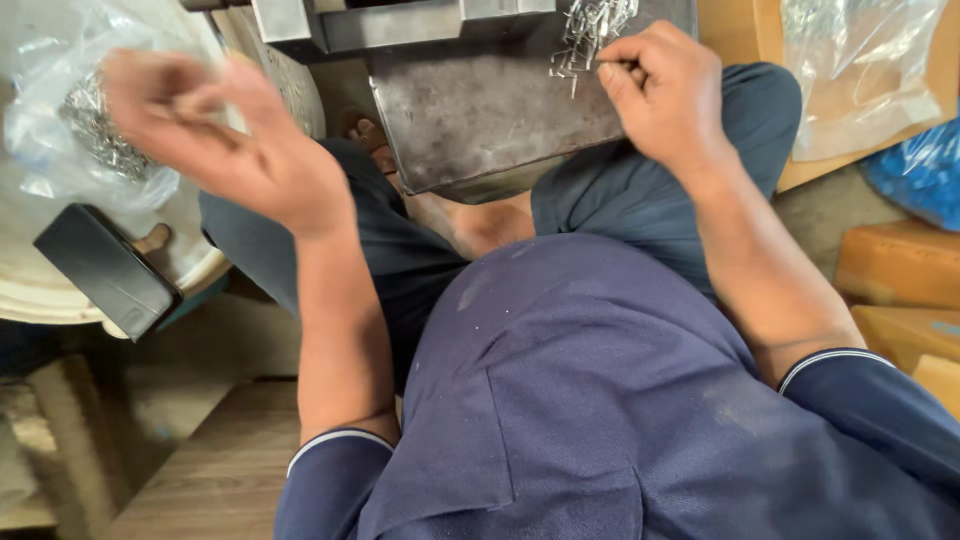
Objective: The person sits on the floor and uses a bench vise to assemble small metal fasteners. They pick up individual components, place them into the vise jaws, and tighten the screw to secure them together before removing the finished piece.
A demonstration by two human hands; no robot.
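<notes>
Metal clips [590, 30] lie in a tangled heap at the far edge of a worn steel plate [480, 110] that rests over the seated person's knees. The right hand [665, 95] sits right against that heap, fingers [620, 68] curled and pinching a few of the clips at its near side (thin wire pieces, their long axes pointing every way). The left hand [215, 130] is blurred and lifted well off to the left, over a clear plastic bag [60, 110] of more clips; whether its fingers grip anything I cannot tell. A black block [105, 270] lies on the pale round bench [40, 290] beneath.
</notes>
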